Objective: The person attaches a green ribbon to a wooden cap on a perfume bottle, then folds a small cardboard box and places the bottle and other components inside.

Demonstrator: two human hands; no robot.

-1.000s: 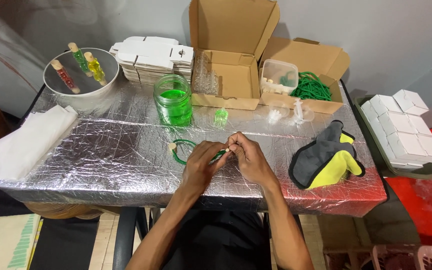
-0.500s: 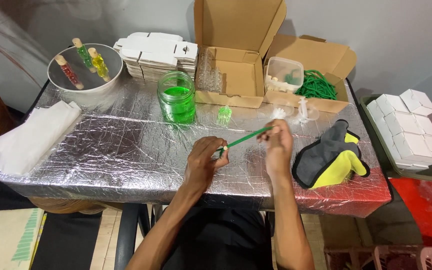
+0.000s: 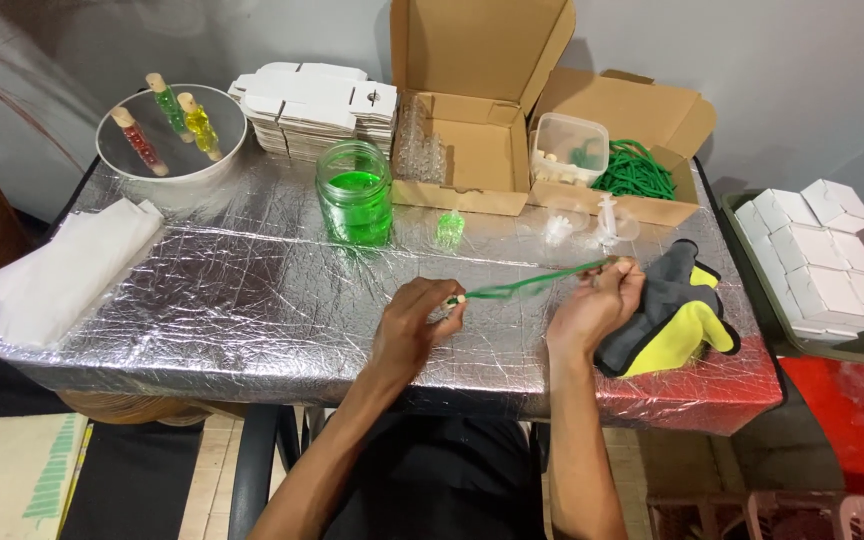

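Since a moment ago your right hand (image 3: 597, 305) has drawn further right, stretching the green cord (image 3: 537, 283) pinched by both; your left hand (image 3: 414, 325) grips its end above the foil table (image 3: 202, 300), green jar (image 3: 354, 193) behind, gloves (image 3: 670, 315) just beside.

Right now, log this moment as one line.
left hand: pinches cord end | right hand: pinches other end | cord: taut above table | jar: behind
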